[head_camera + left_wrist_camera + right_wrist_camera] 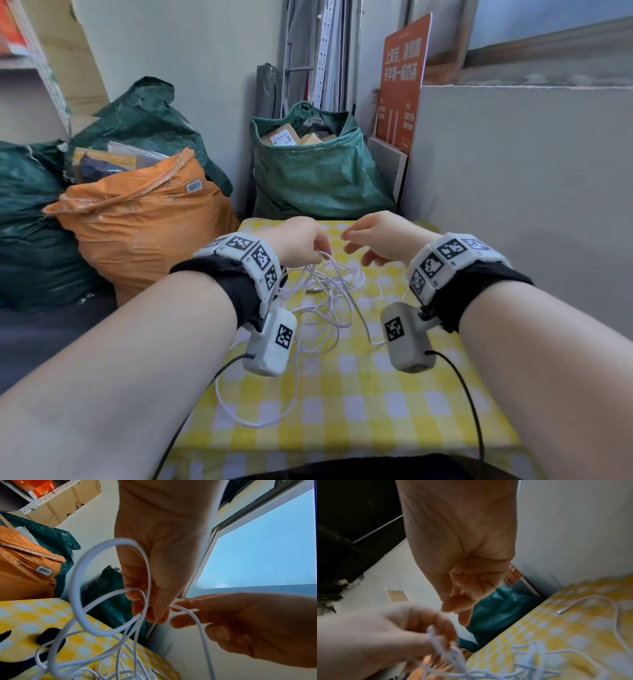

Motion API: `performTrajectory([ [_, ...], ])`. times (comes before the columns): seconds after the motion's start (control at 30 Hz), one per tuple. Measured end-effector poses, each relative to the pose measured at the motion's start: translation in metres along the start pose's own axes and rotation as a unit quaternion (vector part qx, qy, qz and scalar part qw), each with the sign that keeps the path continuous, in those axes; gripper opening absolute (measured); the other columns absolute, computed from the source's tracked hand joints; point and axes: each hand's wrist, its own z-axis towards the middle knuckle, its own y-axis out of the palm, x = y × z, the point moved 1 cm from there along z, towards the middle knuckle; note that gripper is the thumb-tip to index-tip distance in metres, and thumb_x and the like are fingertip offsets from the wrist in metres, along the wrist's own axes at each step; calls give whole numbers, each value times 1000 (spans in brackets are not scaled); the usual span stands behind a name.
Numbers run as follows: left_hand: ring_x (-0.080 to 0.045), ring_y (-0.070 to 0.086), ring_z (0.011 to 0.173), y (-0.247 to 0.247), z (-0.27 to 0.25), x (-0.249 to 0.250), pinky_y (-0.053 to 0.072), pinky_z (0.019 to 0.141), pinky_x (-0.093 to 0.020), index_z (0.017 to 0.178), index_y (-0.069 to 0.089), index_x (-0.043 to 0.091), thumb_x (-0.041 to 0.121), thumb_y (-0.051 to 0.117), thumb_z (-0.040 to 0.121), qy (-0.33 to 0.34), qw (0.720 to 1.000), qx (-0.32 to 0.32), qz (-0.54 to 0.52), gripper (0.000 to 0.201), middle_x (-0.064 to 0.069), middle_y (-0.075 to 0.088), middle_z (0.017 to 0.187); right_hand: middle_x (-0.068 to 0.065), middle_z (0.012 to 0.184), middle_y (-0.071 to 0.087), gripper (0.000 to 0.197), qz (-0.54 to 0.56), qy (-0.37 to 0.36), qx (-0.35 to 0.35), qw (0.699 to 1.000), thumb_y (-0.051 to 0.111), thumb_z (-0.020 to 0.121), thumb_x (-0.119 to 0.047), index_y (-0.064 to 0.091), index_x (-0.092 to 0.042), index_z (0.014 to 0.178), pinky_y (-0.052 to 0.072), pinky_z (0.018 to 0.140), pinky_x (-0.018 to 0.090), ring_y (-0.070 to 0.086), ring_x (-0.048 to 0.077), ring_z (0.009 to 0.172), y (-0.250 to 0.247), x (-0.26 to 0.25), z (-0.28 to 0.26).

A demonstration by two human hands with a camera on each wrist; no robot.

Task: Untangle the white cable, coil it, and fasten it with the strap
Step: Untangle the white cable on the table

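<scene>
The white cable (329, 291) lies in a loose tangle on the yellow checked tablecloth (342, 404). My left hand (320, 254) pinches several strands and lifts them just above the cloth. The left wrist view shows a round loop (75, 574) hanging from those fingertips (150, 612). My right hand (352, 245) hovers close beside it, fingers relaxed and holding nothing; one strand runs past its fingertips (181, 622). A free connector end (561, 611) rests on the cloth. I see no strap for certain; a dark blurred shape (49, 637) lies on the cloth.
An orange sack (144, 222) and dark green sacks (315, 171) stand beyond the table's far and left edges. A grey wall (513, 205) runs along the right side. One cable loop (257, 421) reaches toward the near left edge.
</scene>
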Motion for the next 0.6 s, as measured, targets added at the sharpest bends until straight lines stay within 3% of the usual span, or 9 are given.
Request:
performTrajectory([
  [0.1, -21, 53, 87, 4, 2, 3, 32, 67, -24, 107, 67, 11, 23, 56, 93, 6, 1000, 8, -2, 22, -1, 57, 89, 6, 83, 67, 18, 13, -5, -84, 996, 48, 94, -15, 64, -10, 102, 50, 48, 20, 62, 13, 54, 14, -11, -2],
  [0.2, -18, 49, 79, 6, 3, 1, 32, 61, -26, 98, 66, 10, 23, 56, 93, -3, 1000, 15, -19, 17, 3, 52, 77, 7, 72, 66, 15, 30, 4, -108, 994, 51, 94, -12, 64, -6, 101, 54, 56, 23, 61, 14, 55, 15, -12, -4],
  [0.27, -16, 45, 72, 7, 2, -2, 29, 53, -24, 87, 63, 12, 23, 55, 93, -11, 999, 22, -22, 15, 6, 47, 68, 3, 65, 61, 18, -13, 3, -74, 997, 55, 93, -15, 66, -5, 103, 50, 52, 21, 54, 13, 52, 12, -11, -1],
  [0.37, -20, 45, 75, 7, -1, -12, 26, 58, -28, 81, 58, 10, 18, 53, 92, -36, 999, 1, 32, 15, -3, 50, 73, 0, 65, 57, 22, -117, 14, 23, 993, 54, 93, -18, 70, -5, 102, 44, 44, 18, 49, 12, 51, -2, -2, 7],
  [0.43, -22, 47, 77, 7, -5, -24, 32, 62, -26, 87, 63, 8, 16, 52, 92, -53, 997, -26, 42, 15, -6, 55, 80, 5, 84, 66, 25, -207, 38, 78, 974, 53, 93, -19, 69, -4, 104, 51, 56, 22, 57, 18, 64, -16, 7, 8],
  [0.5, -22, 49, 78, 7, -8, -34, 36, 65, -26, 85, 61, 11, 17, 51, 93, -71, 995, -52, 36, 14, -6, 56, 82, 13, 106, 66, 24, -262, 82, 147, 950, 52, 92, -17, 66, -2, 106, 47, 70, 27, 62, 30, 89, -29, 17, 7],
  [0.6, -23, 51, 78, 6, -10, -38, 37, 66, -27, 80, 59, 13, 20, 48, 95, -97, 994, -55, 19, 20, -6, 58, 83, 19, 116, 62, 26, -272, 137, 184, 935, 46, 91, -8, 62, 0, 109, 41, 74, 31, 60, 34, 104, -35, 28, 1],
])
